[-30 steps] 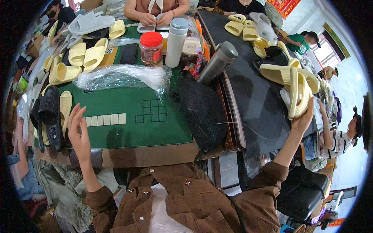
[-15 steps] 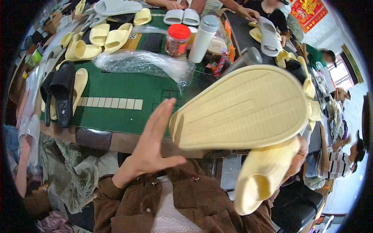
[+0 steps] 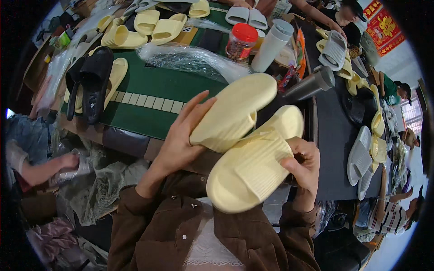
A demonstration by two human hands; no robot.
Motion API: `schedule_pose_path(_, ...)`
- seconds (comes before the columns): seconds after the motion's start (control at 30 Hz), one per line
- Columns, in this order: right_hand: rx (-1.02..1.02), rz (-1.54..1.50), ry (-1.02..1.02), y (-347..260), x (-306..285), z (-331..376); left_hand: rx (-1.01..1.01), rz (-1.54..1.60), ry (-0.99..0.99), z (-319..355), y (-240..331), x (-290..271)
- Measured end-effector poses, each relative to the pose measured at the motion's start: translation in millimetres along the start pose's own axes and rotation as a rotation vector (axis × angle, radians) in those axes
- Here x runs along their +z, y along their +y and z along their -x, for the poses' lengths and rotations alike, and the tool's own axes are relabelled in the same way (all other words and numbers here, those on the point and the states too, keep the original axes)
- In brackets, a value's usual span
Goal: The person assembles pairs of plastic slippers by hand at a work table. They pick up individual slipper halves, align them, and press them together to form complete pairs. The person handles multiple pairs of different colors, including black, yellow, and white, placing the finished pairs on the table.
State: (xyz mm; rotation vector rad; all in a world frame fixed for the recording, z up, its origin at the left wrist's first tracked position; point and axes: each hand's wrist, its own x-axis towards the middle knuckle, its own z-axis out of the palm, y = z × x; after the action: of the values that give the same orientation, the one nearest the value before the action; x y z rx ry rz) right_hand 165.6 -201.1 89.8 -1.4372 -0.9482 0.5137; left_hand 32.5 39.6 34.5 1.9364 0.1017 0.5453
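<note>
My left hand [image 3: 177, 143] grips one pale yellow slide slipper [image 3: 237, 106] by its lower left end, fingers behind it and the thumb hidden. In my right hand [image 3: 304, 166] is a second pale yellow slide [image 3: 246, 178], its ribbed strap pinched at the side with the thumb on top. The two slides are held close together above the table's front edge, the left one tilted with its broad end up. Left of my hands, black slides [image 3: 96, 86] rest on a yellow slide [image 3: 116, 81] on the green mat [image 3: 140, 83].
Clear plastic wrap [image 3: 190, 61], a red-lidded jar [image 3: 241, 41], a white bottle [image 3: 272, 45] and a grey tumbler [image 3: 312, 83] stand or lie beyond my hands. Grey slides [image 3: 359, 156] and yellow ones line the dark table at right. Other people's hands work around the tables.
The raised slide has turned from showing its sole and come down into my left hand, which was empty and spread. My right hand has moved left and up with the other slide.
</note>
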Motion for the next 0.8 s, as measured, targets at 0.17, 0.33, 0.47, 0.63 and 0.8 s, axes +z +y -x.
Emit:
schedule_pose_path(0.17, 0.142, 0.454, -0.007, 15.7, 3.6, -11.3, 0.132, -0.357, 0.128, -1.3, -12.7, -20.9)
schedule_pose_path(0.33, 0.027, 0.609, 0.048, 22.8, 23.1, -24.0, 0.164, -0.437, 0.249, -0.5, -16.5, -29.7)
schedule_pose_path(0.47, -0.425, 0.892, 0.142, 35.8, 38.5, -26.9, 0.221, -0.862, 0.330, -1.8, -13.5, -38.4)
schedule_pose_path(0.63, -0.582, 1.156, 0.361, 48.8, 39.5, -24.8, 0.041, -0.735, 0.385, 1.3, -15.0, -46.4)
schedule_pose_path(0.8, -0.593, 0.962, 0.539, 64.7, 42.4, -30.1, -0.175, -0.073, 0.171, 1.3, -25.8, -49.0)
